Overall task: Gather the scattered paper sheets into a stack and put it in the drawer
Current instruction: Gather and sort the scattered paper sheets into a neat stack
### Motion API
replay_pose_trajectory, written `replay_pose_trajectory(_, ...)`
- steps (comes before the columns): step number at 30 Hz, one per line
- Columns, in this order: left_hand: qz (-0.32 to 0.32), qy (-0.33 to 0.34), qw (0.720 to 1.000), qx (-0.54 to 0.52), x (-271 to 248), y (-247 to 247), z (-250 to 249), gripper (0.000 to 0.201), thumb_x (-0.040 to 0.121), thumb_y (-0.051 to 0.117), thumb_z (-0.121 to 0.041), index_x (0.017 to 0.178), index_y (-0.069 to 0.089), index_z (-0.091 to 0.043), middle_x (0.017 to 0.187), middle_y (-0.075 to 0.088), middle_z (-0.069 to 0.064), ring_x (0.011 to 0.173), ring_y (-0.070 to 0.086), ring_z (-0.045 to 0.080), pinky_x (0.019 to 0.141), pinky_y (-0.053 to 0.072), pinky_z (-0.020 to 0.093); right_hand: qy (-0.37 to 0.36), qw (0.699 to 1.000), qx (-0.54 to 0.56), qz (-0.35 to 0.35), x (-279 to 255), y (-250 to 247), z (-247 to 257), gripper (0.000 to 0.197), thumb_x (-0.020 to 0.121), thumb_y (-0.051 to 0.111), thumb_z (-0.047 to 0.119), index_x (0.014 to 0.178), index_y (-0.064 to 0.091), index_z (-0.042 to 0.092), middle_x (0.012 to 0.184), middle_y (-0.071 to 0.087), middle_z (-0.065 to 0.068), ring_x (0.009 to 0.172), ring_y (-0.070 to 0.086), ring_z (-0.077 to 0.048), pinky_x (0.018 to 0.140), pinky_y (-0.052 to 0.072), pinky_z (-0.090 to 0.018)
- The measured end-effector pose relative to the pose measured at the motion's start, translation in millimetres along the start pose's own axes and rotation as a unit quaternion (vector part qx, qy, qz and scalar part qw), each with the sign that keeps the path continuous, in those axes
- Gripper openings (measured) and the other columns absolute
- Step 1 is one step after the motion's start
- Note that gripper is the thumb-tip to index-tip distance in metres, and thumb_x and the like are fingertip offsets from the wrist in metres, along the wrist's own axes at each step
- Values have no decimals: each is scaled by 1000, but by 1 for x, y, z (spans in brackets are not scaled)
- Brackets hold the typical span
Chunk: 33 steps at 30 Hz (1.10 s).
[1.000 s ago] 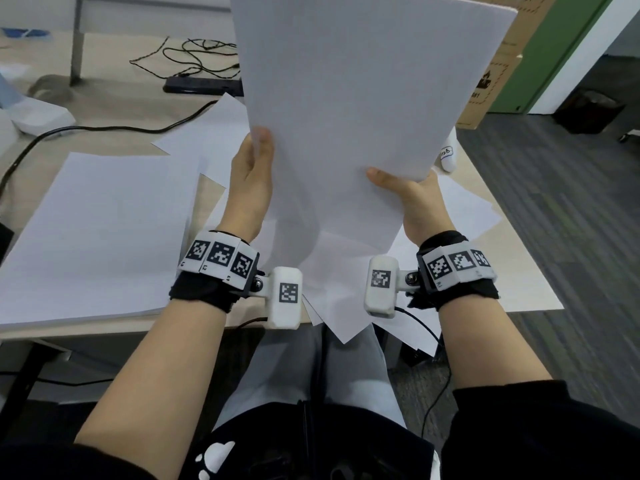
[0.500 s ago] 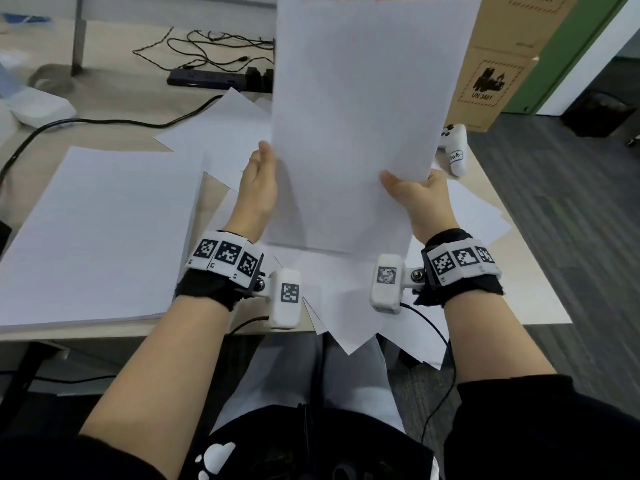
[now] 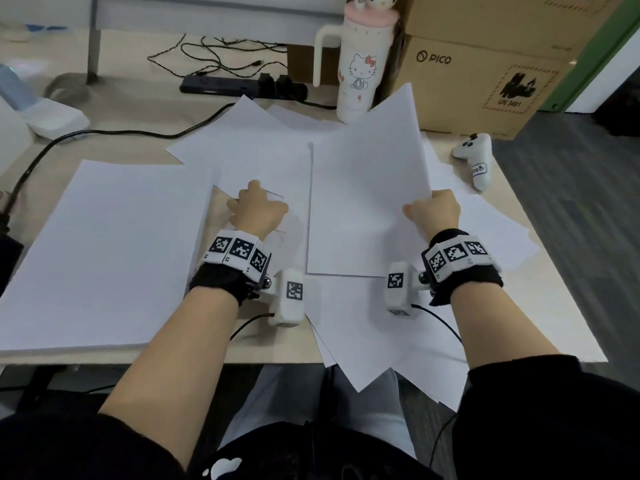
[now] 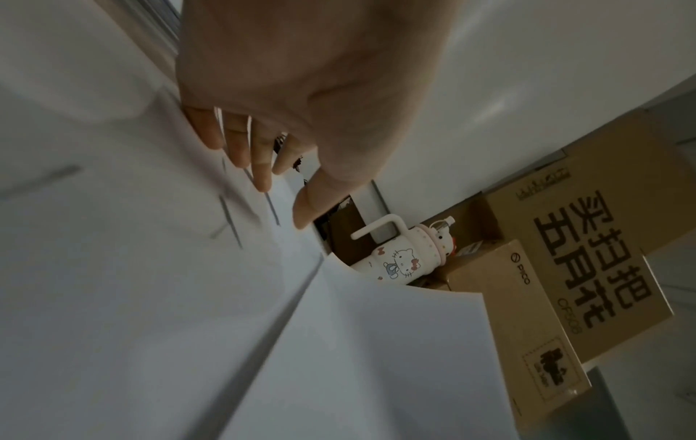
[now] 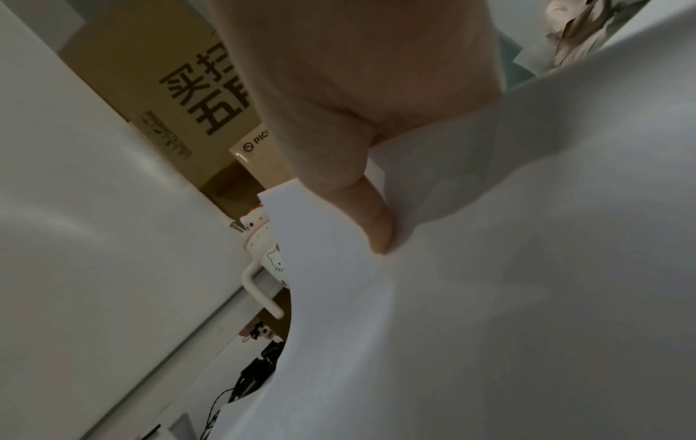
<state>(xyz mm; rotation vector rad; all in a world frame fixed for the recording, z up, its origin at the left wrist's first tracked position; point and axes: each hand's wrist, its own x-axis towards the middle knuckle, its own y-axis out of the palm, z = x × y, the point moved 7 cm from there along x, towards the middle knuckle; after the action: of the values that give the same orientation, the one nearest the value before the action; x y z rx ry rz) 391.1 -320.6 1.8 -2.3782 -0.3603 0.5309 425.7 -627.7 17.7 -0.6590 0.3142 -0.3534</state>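
Note:
My right hand point(image 3: 433, 213) pinches a bundle of white paper sheets point(image 3: 367, 202) at its right edge, thumb on top point(image 5: 376, 226), and holds it low and tilted over the desk. My left hand point(image 3: 256, 209) is off the bundle. Its nearly straight fingers point(image 4: 260, 166) touch loose sheets point(image 3: 263, 161) lying on the desk, with the thumb held apart. More loose sheets point(image 3: 381, 358) hang over the front edge of the desk. A large neat stack of paper point(image 3: 104, 254) lies at the left. No drawer is in view.
A cartoon-cat tumbler point(image 3: 360, 64) and cardboard boxes point(image 3: 485, 71) stand at the back right. A black power strip point(image 3: 242, 86) with cables lies at the back. A white controller point(image 3: 476, 157) sits near the desk's right edge, and a white device point(image 3: 52, 116) at the far left.
The bundle held upright by both hands has come down low over the desk. My left hand let go of it and dropped onto the loose sheets on the desk.

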Motion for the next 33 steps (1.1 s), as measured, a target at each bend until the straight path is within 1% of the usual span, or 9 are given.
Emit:
replay_pose_trajectory(5,25,-18,1000,1,3,9,-10,19,87,58,-19,105,53,-21,120,56,2,128,27,30,104,32,36,25,999,-13,27,9,9,0,24,80,62,13,103,60,8,116,59,-19,116,51,-32,85,47,-32)
replay_pose_trajectory(8,37,-33,999,-7,3,16,-14,40,82,63,-23,122,55,-18,127,50,9,129,24,29,103,39,42,26,999,4,19,10,6,-3,15,80,62,12,94,58,9,119,57,-20,116,51,-32,84,47,-32)
replay_pose_trajectory(12,74,-36,996,-37,0,24,-19,55,59,66,-35,109,63,-11,119,57,15,120,44,30,93,49,47,13,999,39,18,6,1,-4,33,83,60,5,61,39,17,112,60,-24,116,51,-31,80,45,-32)
replay_pose_trajectory(16,118,4,989,-90,-6,27,-29,37,82,69,-7,117,59,-2,112,66,14,104,63,31,94,51,47,13,997,70,13,8,-2,-8,32,81,61,1,58,44,14,85,58,-14,90,56,-24,70,44,-29)
replay_pose_trajectory(20,121,26,988,-88,-9,22,-27,43,87,67,-8,126,52,-3,110,64,7,97,62,22,83,52,32,13,996,91,15,2,-2,-7,30,80,59,0,57,45,12,62,50,0,73,50,-20,54,39,-25)
replay_pose_trajectory(23,53,63,991,-102,-12,8,-32,34,86,65,-2,119,58,-5,105,62,6,93,58,21,82,47,27,5,993,116,32,-3,-3,-4,9,81,59,-1,73,59,-5,71,54,-7,75,50,-18,58,40,-24)
replay_pose_trajectory(25,22,83,990,-112,-14,-2,-33,31,86,64,-2,116,60,-5,108,64,9,98,60,24,90,49,32,15,989,139,45,-6,-7,-5,17,81,59,-4,93,60,-17,80,53,-9,78,50,-18,61,40,-26)
replay_pose_trajectory(29,-17,94,984,-150,-17,-16,-31,26,87,63,-1,113,62,-4,111,65,13,98,62,27,88,51,35,53,983,155,85,-12,-11,-12,8,84,60,-4,88,55,1,86,53,-9,85,48,-21,61,38,-26)
replay_pose_trajectory(33,-40,103,978,-177,-20,-23,-27,24,88,61,-2,111,62,-5,107,65,11,98,63,28,81,51,32,64,982,161,80,-14,-18,-15,31,85,62,1,115,54,-6,100,52,-9,90,47,-22,77,35,-29)
